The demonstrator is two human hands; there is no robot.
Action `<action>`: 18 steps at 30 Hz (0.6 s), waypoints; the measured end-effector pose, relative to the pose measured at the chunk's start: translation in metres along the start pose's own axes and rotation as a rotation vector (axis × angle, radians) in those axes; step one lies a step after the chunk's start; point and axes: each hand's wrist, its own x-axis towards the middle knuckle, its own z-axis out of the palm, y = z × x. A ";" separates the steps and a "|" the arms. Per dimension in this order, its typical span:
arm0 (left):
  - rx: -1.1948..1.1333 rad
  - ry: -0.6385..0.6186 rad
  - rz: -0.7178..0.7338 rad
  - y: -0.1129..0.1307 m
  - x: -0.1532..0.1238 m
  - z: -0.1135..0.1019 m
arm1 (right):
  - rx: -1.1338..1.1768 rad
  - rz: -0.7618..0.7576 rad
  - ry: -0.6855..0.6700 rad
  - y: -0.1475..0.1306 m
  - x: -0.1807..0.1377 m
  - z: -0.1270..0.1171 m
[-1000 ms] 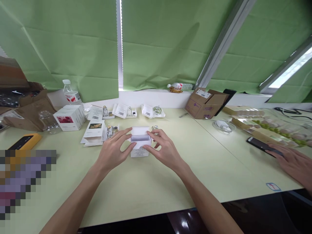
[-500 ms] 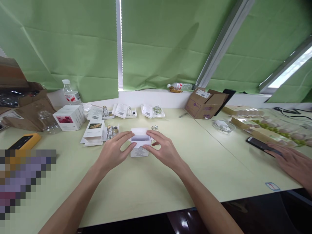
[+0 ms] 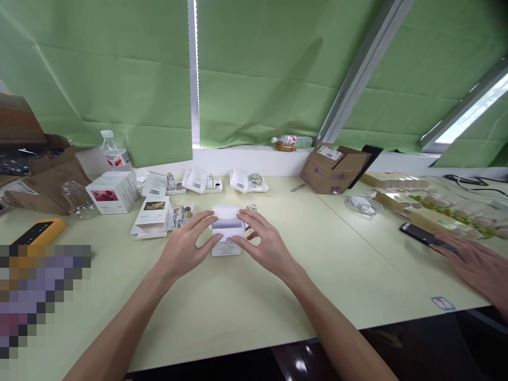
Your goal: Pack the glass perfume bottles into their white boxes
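A small white cardboard box (image 3: 226,248) stands on the table in front of me, its top open and flaps raised. My left hand (image 3: 186,246) grips its left side, with thumb at the front edge and fingers at the back flap. On the other side, my right hand (image 3: 264,241) holds the box the same way. Just behind my right fingers, a glass bottle with a faceted top (image 3: 251,208) is partly hidden. Left of my left hand are a glass perfume bottle (image 3: 179,215) and an opened white box with a flower picture (image 3: 153,214).
Several opened white boxes with bottles, one with a round bottle (image 3: 255,180), line the back. White cartons (image 3: 112,191) and a yellow device (image 3: 39,235) are at left. A brown cardboard box (image 3: 333,168) stands back right. Another person's hand (image 3: 472,259) rests by a phone (image 3: 426,238).
Both hands keep their hold on the white box. The raised back flap shows slightly more above the fingers; otherwise the view has barely shifted.
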 end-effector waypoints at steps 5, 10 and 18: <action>0.004 -0.014 -0.014 0.001 0.000 -0.001 | 0.028 0.012 0.020 -0.006 0.000 -0.003; 0.030 -0.042 -0.026 0.003 0.000 -0.004 | 0.047 0.038 -0.008 -0.007 0.001 -0.006; 0.058 -0.044 -0.023 -0.001 -0.001 -0.002 | 0.039 0.097 -0.022 -0.007 0.001 -0.005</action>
